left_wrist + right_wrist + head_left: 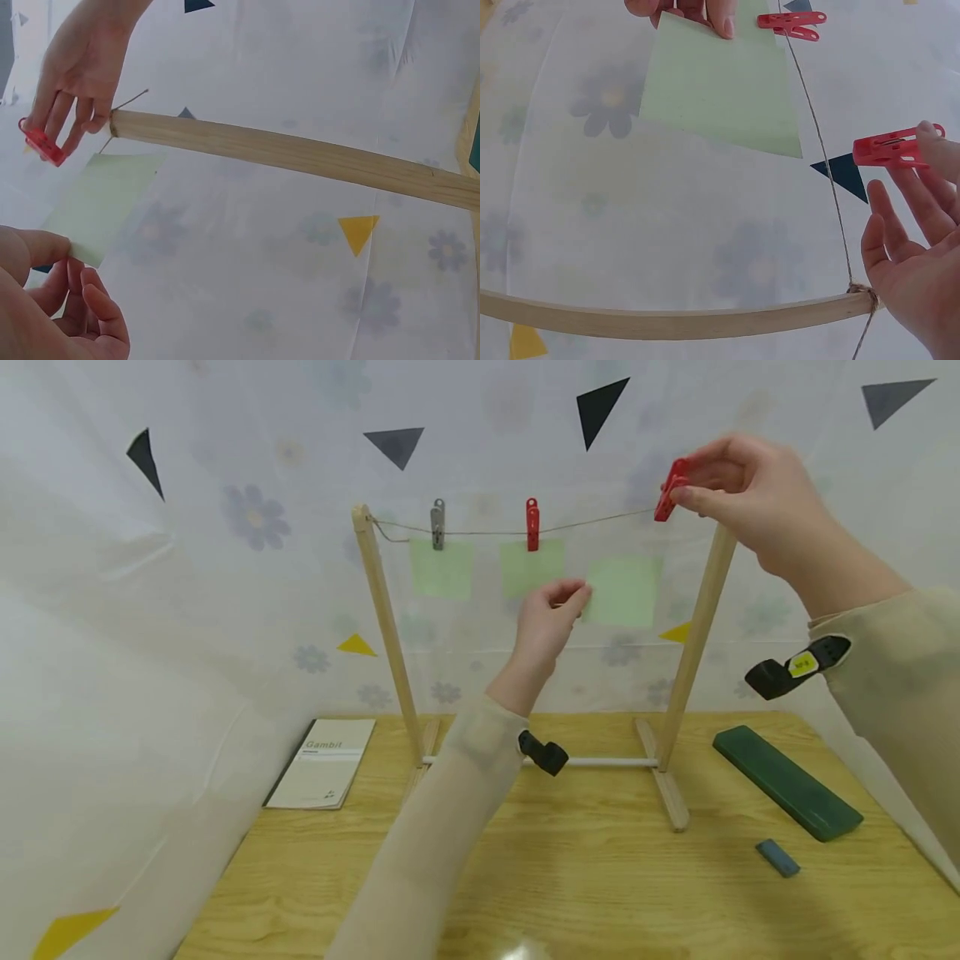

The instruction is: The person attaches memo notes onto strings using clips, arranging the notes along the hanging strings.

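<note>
My left hand point(545, 614) pinches a pale green paper square point(624, 592) by its left edge, below the string point(480, 533). Between thumb and fingers of my right hand point(750, 493) is a red clothespin point(670, 492), near the right end of the string. In the right wrist view this clothespin point(889, 146) stands apart from both string and paper. Two more green squares hang from the string: one under a grey clothespin point(438, 524), the other under a second red clothespin point(532, 524).
Wooden posts of a stand point(693, 652) hold up the string. On the table point(570, 877) lie a notebook point(322, 764) at left, a long green case point(787, 782) and a small blue-grey block point(777, 857) at right. A patterned curtain point(247, 610) hangs behind.
</note>
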